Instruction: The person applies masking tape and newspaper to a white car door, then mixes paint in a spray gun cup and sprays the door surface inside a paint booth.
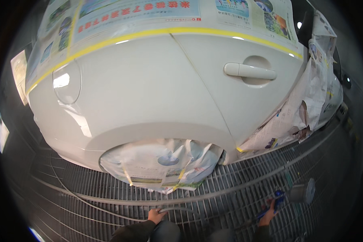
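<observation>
Low at the bottom of the view, my left hand (155, 215) is closed round a grey hose (180, 209), which loops away on both sides of it. My right hand (268, 214) grips a spray gun (279, 195) with a blue body. A grey cylindrical cup (303, 192) is on the gun's far right side. Both hands are over the floor grating, apart from the car. Ahead stands a glossy white car panel (141, 84) with a round fuel flap (67, 82) at left and a door handle (250, 71) at right.
Newspaper (137, 14) edged with yellow tape (169, 31) covers the car's upper part. More paper covers the wheel (165, 163) and the front door (294, 115). Slatted metal grating (246, 181) forms the floor, and the hose runs across it to the left.
</observation>
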Available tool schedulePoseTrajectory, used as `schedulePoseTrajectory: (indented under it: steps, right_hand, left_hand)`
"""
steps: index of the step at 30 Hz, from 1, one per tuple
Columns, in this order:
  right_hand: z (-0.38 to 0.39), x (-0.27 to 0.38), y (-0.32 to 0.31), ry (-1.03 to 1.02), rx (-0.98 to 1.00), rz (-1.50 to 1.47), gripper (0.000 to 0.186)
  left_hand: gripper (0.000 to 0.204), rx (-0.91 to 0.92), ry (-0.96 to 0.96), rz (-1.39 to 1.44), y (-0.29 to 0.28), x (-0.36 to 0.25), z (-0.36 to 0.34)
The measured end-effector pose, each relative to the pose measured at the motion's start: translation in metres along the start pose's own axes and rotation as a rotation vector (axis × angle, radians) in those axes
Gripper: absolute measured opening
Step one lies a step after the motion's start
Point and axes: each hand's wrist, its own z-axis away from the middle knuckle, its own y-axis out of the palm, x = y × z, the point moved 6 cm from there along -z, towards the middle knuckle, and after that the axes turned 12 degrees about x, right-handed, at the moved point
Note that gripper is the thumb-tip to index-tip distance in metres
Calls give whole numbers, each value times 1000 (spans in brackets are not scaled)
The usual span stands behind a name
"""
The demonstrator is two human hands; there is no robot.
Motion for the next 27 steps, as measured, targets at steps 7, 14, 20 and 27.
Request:
schedulePoseTrajectory:
  steps: [7,14,20,27]
  right_hand:
    - [15,85,2,147,-140,4,37]
    - [108,171,18,373,-174,-55,37]
    - [204,240,36,511,-177,-78,30]
    - [275,292,55,450,-194,-228,15]
  left_hand:
    - [42,-15,-379,82,-51,6,123]
    - [34,108,-653,-494,-133,10,312]
    - [45,465,-892,-652,-212,-13,452]
    - [50,633,-744,-782,-270,-47,507]
